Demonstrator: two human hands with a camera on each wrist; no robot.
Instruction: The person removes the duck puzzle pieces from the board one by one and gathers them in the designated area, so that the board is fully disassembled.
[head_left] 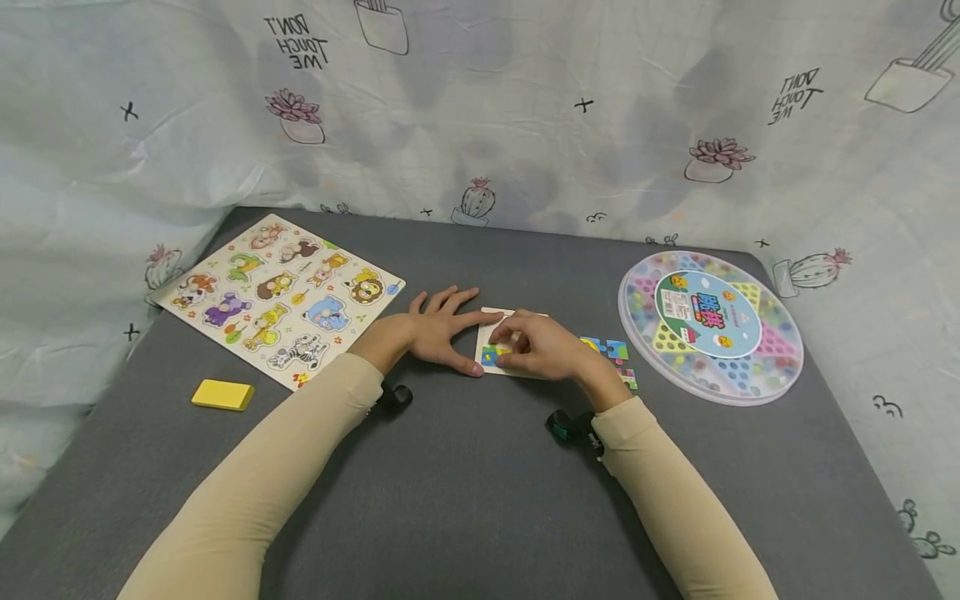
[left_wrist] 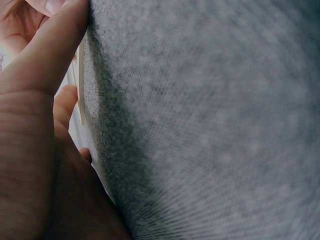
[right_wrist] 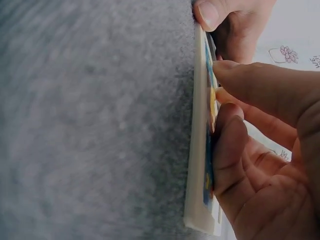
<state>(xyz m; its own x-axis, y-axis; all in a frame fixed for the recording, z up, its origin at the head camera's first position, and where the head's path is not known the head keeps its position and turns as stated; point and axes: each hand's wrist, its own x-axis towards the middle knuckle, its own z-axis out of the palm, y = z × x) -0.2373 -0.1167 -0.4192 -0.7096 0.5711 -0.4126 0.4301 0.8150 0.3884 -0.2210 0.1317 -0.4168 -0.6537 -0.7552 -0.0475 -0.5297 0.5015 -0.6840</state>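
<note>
A small white puzzle tray (head_left: 484,335) lies on the grey table between the hands, with blue and yellow jigsaw pieces (head_left: 490,355) in its near left part. My left hand (head_left: 437,330) lies at its left side, fingers spread; the thumb and index finger touch the tray's edge. Over the tray, my right hand (head_left: 546,346) has its fingers bent and pinches a jigsaw piece against the surface. In the right wrist view the thumb and fingertips press right at the coloured pieces (right_wrist: 209,165). The pinched piece is mostly hidden by the fingers.
Several loose jigsaw pieces (head_left: 617,350) lie right of the tray, partly behind the right wrist. Farther right is a round Chinese checkers box (head_left: 637,333). An animal peg board (head_left: 300,279) lies at the back left, with a yellow block (head_left: 223,395) nearer. A printed white curtain (head_left: 480,117) hangs behind.
</note>
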